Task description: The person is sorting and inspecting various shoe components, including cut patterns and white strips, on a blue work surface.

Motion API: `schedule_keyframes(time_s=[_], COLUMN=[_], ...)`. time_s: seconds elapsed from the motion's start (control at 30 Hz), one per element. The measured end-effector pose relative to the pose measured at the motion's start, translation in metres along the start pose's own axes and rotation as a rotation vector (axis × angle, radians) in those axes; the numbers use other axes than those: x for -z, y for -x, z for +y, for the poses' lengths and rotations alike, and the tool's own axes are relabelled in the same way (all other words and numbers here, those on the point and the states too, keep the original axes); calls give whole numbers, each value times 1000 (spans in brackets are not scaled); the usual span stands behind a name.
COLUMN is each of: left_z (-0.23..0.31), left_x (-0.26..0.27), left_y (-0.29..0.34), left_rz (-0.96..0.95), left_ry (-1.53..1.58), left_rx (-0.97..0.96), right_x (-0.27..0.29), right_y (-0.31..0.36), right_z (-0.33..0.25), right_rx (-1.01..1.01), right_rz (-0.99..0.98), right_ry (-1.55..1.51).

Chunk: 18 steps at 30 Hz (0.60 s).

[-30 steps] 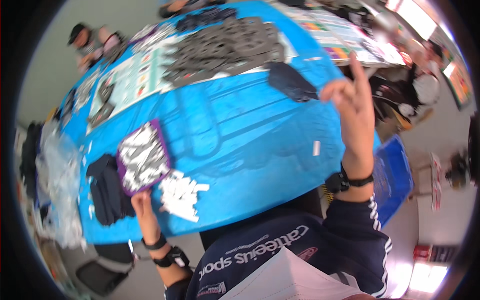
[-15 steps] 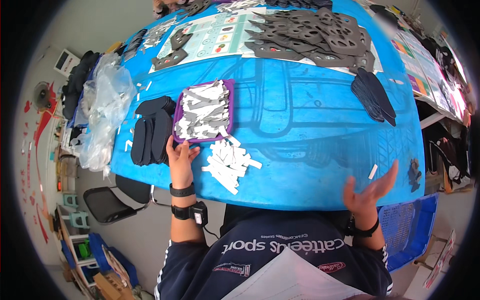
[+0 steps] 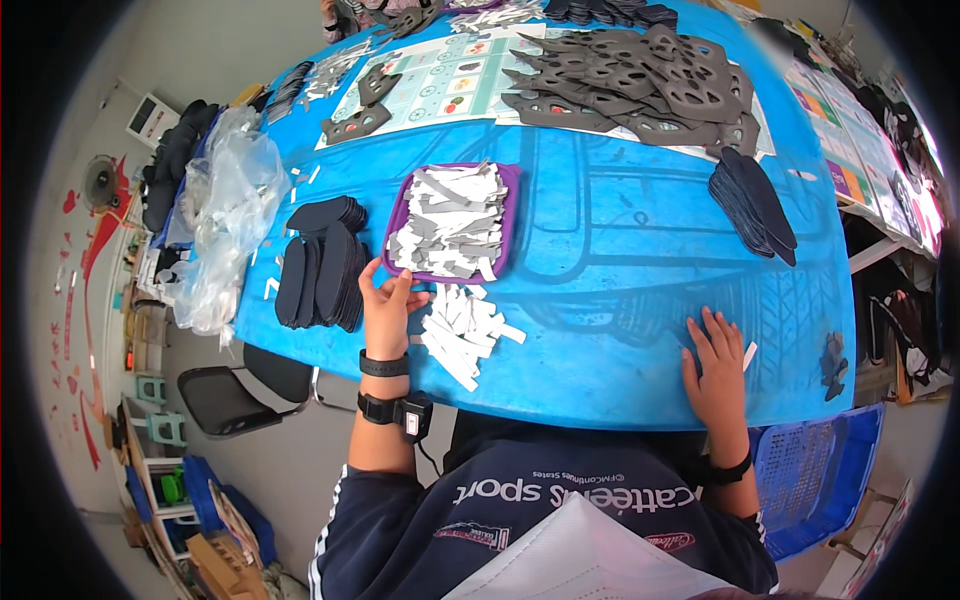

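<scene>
At the near left corner of a shallow purple tray (image 3: 513, 212), my left hand (image 3: 388, 305) has its fingers bent round the rim. Inside the tray lie many short white and grey strips (image 3: 445, 215). A loose heap of white strips (image 3: 465, 335) rests on the table just beside that hand and the tray's near edge. My right hand (image 3: 716, 372) is palm down over the blue table cover, its fingers spread and nothing held. One single white strip (image 3: 750, 355) lies right next to its fingers.
Stacks of dark insole-shaped pads (image 3: 322, 275) stand left of the tray, and another dark stack (image 3: 750, 205) is at right. Grey perforated pieces (image 3: 640, 85) are heaped at the far side. Clear plastic bags (image 3: 235, 200) hang at the left edge; a blue crate (image 3: 815, 480) sits below right.
The purple tray has shifted right along with my left hand. My right hand, raised and tilted before, has come down flat over the table beside the lone strip.
</scene>
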<state>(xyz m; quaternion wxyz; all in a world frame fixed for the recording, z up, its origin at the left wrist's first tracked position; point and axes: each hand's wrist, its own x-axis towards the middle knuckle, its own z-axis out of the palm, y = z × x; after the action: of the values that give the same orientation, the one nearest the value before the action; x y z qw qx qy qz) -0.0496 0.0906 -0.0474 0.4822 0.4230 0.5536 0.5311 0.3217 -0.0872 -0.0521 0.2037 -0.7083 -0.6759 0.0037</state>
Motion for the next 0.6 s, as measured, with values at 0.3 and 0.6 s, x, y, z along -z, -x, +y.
schedule_keyframes(time_s=[0.3, 0.6], left_z=[-1, -9], left_x=[-5, -3], left_y=[3, 2], left_rz=[-52, -85], left_ry=[16, 98], left_rx=[23, -16], right_x=[0, 11], right_y=[-2, 1], right_z=[0, 2], right_rx=[-10, -16], right_rz=[-1, 1], right_ry=[-15, -11])
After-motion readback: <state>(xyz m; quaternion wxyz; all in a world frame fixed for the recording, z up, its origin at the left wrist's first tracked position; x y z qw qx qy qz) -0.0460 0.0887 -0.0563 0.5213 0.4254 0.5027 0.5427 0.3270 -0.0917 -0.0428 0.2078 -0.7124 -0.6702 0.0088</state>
